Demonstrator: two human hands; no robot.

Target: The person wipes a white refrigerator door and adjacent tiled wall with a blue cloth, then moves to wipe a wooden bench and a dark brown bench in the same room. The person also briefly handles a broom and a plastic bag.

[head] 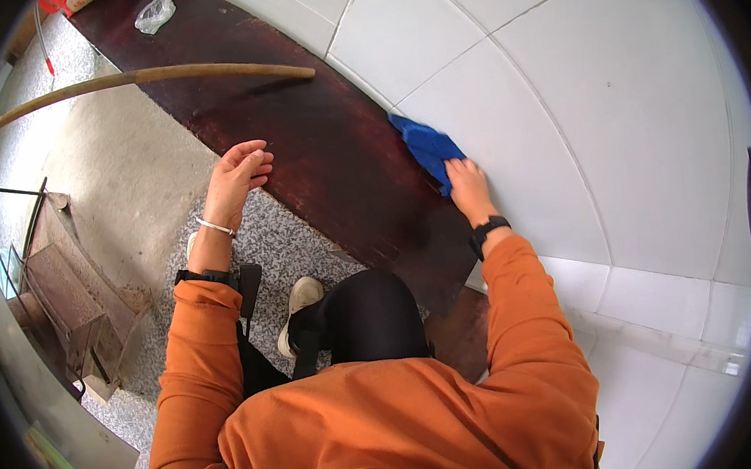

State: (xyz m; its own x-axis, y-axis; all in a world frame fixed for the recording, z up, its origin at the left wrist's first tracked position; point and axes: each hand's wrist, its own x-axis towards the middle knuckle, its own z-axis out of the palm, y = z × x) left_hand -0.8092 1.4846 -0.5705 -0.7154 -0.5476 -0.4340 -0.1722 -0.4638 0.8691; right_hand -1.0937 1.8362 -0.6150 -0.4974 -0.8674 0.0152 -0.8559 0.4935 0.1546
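A blue cloth point(431, 147) is in the grip of my right hand point(468, 184), where the dark red-brown wooden board point(318, 141) meets the white tiled wall point(504, 130). Part of the cloth lies along the wall's foot. My left hand point(239, 175) hangs over the board's near-left edge with loosely curled fingers and holds nothing. It wears a pale bangle at the wrist and a black strap further up the forearm. A black band circles my right wrist.
Across the board reaches a wooden pole point(172, 73) from the left. A clear plastic bag point(155, 12) lies at the board's far end. A rusty metal object point(70, 298) stands on the left. Below me are my shoe point(302, 303) and a speckled floor point(266, 241).
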